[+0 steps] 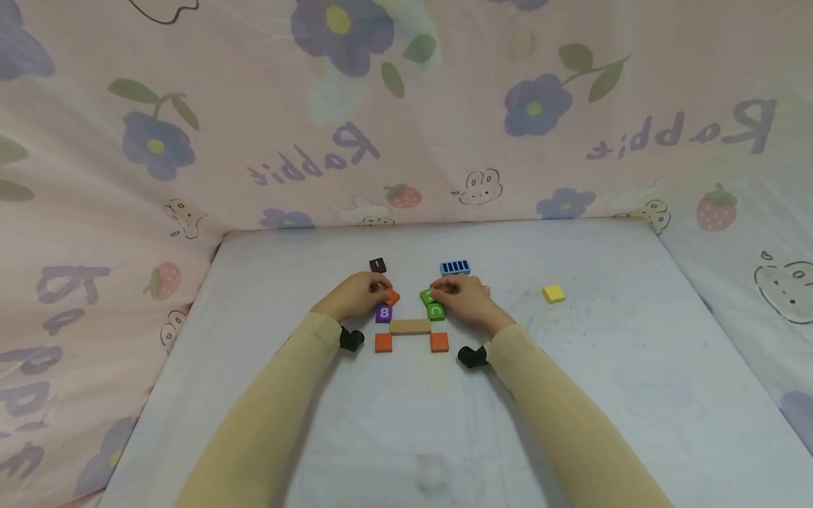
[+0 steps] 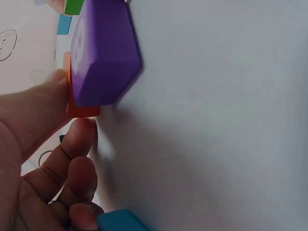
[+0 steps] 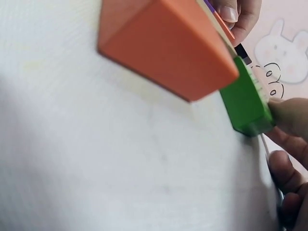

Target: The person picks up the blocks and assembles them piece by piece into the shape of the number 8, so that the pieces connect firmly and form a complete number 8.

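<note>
In the head view my left hand (image 1: 357, 295) pinches a small orange block (image 1: 393, 296) between thumb and finger, just behind a purple block marked 8 (image 1: 384, 314). In the left wrist view a teal block (image 2: 122, 221) lies by that hand's curled lower fingers; whether they hold it is unclear. Opposite, my right hand (image 1: 468, 302) pinches a green block (image 1: 426, 296), partly hidden by its fingers, behind a second green block marked C (image 1: 435, 312). Nearer me lies a plain wooden strip (image 1: 410, 327), with an orange block (image 1: 384, 343) and another orange block (image 1: 440, 342) at its ends.
A black block (image 1: 377, 265) and a blue block with dark bars (image 1: 455, 267) lie beyond the hands. Off to the right is a yellow block (image 1: 554, 293). The white tabletop (image 1: 406, 409) meets patterned cloth (image 1: 432, 155) at the back and sides.
</note>
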Action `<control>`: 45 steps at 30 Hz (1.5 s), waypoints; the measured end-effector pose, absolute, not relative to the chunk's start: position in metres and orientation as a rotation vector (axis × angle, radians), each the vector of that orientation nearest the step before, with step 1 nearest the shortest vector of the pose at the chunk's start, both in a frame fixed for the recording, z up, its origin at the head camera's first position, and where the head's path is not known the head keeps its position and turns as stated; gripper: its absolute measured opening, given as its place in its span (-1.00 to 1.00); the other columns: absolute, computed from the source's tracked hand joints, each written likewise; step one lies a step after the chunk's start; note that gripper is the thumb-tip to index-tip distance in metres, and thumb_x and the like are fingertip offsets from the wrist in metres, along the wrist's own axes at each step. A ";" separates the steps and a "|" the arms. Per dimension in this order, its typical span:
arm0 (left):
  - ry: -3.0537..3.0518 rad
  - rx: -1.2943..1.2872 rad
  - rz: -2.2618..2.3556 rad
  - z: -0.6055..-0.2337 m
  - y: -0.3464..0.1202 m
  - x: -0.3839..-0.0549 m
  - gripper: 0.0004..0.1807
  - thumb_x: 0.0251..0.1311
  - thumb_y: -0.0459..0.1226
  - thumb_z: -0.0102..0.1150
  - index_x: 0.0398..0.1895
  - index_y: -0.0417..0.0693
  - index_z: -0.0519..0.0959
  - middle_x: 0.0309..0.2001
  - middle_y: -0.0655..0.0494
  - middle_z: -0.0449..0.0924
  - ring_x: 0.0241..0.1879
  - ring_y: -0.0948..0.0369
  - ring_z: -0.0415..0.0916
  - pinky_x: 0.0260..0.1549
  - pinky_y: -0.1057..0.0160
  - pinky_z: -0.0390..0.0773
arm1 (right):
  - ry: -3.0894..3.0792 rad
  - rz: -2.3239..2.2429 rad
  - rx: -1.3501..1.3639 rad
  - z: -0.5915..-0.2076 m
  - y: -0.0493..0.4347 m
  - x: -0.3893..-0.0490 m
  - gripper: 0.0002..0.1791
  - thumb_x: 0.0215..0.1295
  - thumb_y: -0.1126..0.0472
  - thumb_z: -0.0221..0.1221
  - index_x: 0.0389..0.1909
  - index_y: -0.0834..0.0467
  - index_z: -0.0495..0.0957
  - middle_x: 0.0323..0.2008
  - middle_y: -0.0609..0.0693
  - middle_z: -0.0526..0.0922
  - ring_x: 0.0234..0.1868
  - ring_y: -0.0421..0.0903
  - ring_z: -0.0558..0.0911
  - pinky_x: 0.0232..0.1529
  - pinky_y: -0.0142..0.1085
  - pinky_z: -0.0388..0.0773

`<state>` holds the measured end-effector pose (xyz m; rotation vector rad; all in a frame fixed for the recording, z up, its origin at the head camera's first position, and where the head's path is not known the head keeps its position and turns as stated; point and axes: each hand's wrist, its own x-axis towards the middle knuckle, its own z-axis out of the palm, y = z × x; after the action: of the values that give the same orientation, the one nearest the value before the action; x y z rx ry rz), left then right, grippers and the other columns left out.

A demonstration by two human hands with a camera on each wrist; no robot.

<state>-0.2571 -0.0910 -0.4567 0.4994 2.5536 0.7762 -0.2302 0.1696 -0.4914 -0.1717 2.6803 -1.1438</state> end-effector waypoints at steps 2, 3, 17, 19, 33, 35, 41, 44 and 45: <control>2.560 0.504 0.776 -0.457 -0.091 -0.258 -0.69 0.39 -0.11 0.07 0.10 0.03 0.56 -0.11 0.07 0.54 -0.14 0.14 0.44 -0.06 0.09 0.43 | 2.678 -1.143 -0.171 -0.490 0.170 -0.231 -0.67 0.33 -0.16 0.15 0.01 -0.12 0.61 -0.17 -0.15 0.59 0.04 -0.02 0.38 0.15 0.08 -0.02; 2.563 0.505 0.776 -0.457 -0.091 -0.258 -0.69 0.39 -0.11 0.07 0.10 0.03 0.56 -0.12 0.07 0.54 -0.14 0.14 0.44 -0.06 0.09 0.43 | 2.678 -1.144 -0.172 -0.490 0.170 -0.231 -0.66 0.33 -0.15 0.15 0.01 -0.12 0.61 -0.17 -0.14 0.59 0.04 -0.03 0.39 0.15 0.08 -0.02; 2.583 0.470 0.766 -0.459 -0.090 -0.258 -0.71 0.39 -0.10 0.07 0.07 0.04 0.57 -0.17 0.09 0.53 -0.18 0.14 0.43 -0.08 0.11 0.42 | 2.691 -1.135 -0.175 -0.487 0.169 -0.229 -0.67 0.35 -0.13 0.14 0.02 -0.10 0.61 -0.17 -0.14 0.60 0.06 -0.02 0.38 0.16 0.07 -0.03; 2.588 0.475 0.770 -0.459 -0.090 -0.258 -0.71 0.39 -0.10 0.07 0.07 0.03 0.57 -0.17 0.10 0.53 -0.18 0.14 0.43 -0.08 0.10 0.42 | 2.696 -1.137 -0.173 -0.487 0.168 -0.230 -0.67 0.34 -0.13 0.14 0.01 -0.10 0.62 -0.16 -0.14 0.60 0.06 -0.02 0.39 0.16 0.07 -0.02; 2.580 0.459 0.791 -0.461 -0.092 -0.256 -0.71 0.39 -0.11 0.06 0.06 0.01 0.57 -0.19 0.12 0.54 -0.20 0.16 0.43 -0.10 0.13 0.43 | 2.681 -1.128 -0.179 -0.491 0.168 -0.231 -0.67 0.33 -0.16 0.14 0.00 -0.13 0.61 -0.21 -0.17 0.60 0.02 -0.06 0.42 0.19 0.08 -0.04; 2.579 0.457 0.800 -0.462 -0.092 -0.255 -0.71 0.39 -0.11 0.07 0.06 0.00 0.57 -0.21 0.12 0.54 -0.21 0.16 0.44 -0.12 0.14 0.43 | 2.681 -1.125 -0.183 -0.492 0.169 -0.230 -0.66 0.33 -0.16 0.14 0.01 -0.13 0.61 -0.19 -0.18 0.61 0.04 -0.05 0.42 0.19 0.08 -0.04; 2.597 0.448 0.811 -0.461 -0.090 -0.255 -0.72 0.38 -0.12 0.08 0.03 -0.02 0.57 -0.22 0.11 0.53 -0.22 0.16 0.43 -0.13 0.14 0.44 | 2.686 -1.126 -0.177 -0.492 0.170 -0.230 -0.66 0.33 -0.17 0.14 0.01 -0.13 0.61 -0.17 -0.19 0.61 0.06 -0.05 0.41 0.16 0.05 0.00; 2.608 0.433 0.802 -0.462 -0.090 -0.254 -0.72 0.38 -0.10 0.08 0.02 -0.01 0.57 -0.22 0.11 0.53 -0.23 0.15 0.43 -0.14 0.14 0.43 | 2.688 -1.121 -0.171 -0.492 0.170 -0.230 -0.66 0.34 -0.17 0.14 0.01 -0.14 0.61 -0.17 -0.19 0.60 0.06 -0.05 0.40 0.15 0.03 0.01; 2.612 0.431 0.802 -0.462 -0.090 -0.254 -0.72 0.38 -0.10 0.08 0.02 -0.01 0.57 -0.22 0.11 0.53 -0.23 0.15 0.42 -0.15 0.14 0.43 | 2.689 -1.120 -0.171 -0.492 0.170 -0.230 -0.66 0.34 -0.17 0.14 0.01 -0.14 0.61 -0.17 -0.18 0.60 0.06 -0.05 0.39 0.15 0.03 0.01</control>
<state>-0.2542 -0.0900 -0.4623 0.4312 2.6115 0.8019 -0.2304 0.1700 -0.4918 -0.1707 2.6890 -1.1204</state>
